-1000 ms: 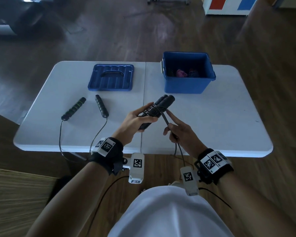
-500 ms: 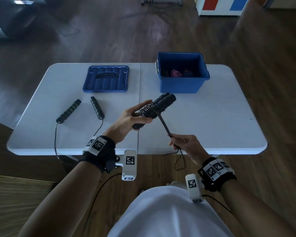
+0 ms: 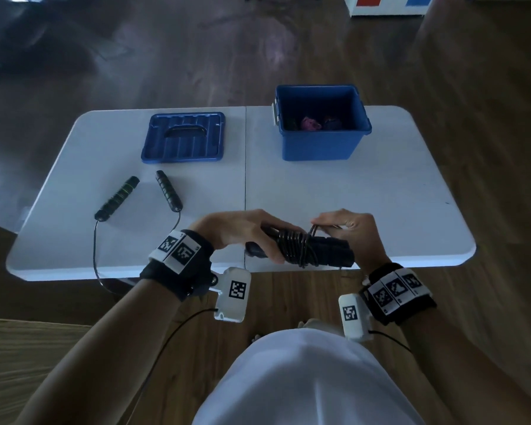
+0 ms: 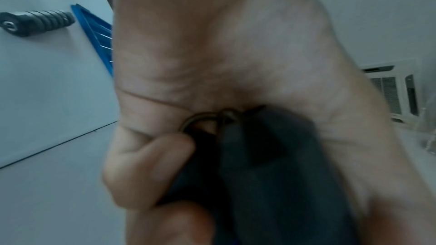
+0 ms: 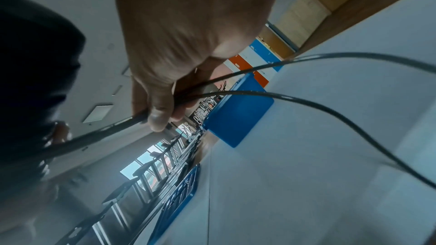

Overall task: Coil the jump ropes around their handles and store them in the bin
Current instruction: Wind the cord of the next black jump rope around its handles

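The pair of black handles now lies nearly level over the near table edge, where half a second ago it pointed up and away toward the bin. The left hand is clamped round one end of the bundle. The right hand, which was low and near the body holding the rope taut, has come up over the far end of the handles, its fingers pinching the doubled rope. Several turns of rope already sit round the middle of the handles. The right wrist view shows two strands trailing away from the fingers toward the picture's edge, so some length remains unwound; how much cannot be told.

Judgement: another turn is being laid on, and this rope is well along but not finished.

A second rope lies uncoiled on the left of the table, its cord hanging over the near edge. The bin stands open at the far right with some items inside; its lid lies apart to the left.
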